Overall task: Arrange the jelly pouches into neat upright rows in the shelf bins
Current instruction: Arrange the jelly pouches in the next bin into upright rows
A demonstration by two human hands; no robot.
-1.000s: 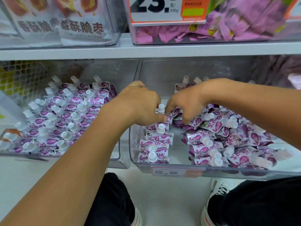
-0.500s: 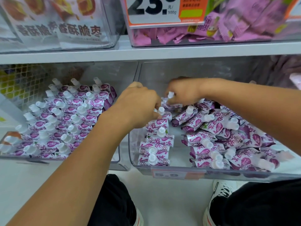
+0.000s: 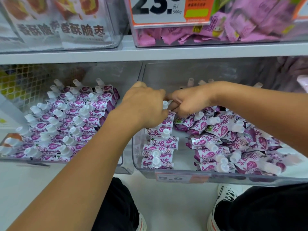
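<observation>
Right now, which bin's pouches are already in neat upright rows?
The left bin: its pouches stand in rows, caps up. The right bin holds mostly a jumbled pile.

Store shelving fills most of the frame: a pale grey shelf board (image 3: 166, 53) runs straight across the upper part. Above it, upper left, a clear tub of white snack bags (image 3: 63, 29); upper right, pink wrapped sweets (image 3: 250, 25) behind an orange price tag (image 3: 168, 10). Plain whitish floor (image 3: 175, 205) at bottom centre, lighting flat and even.
</observation>
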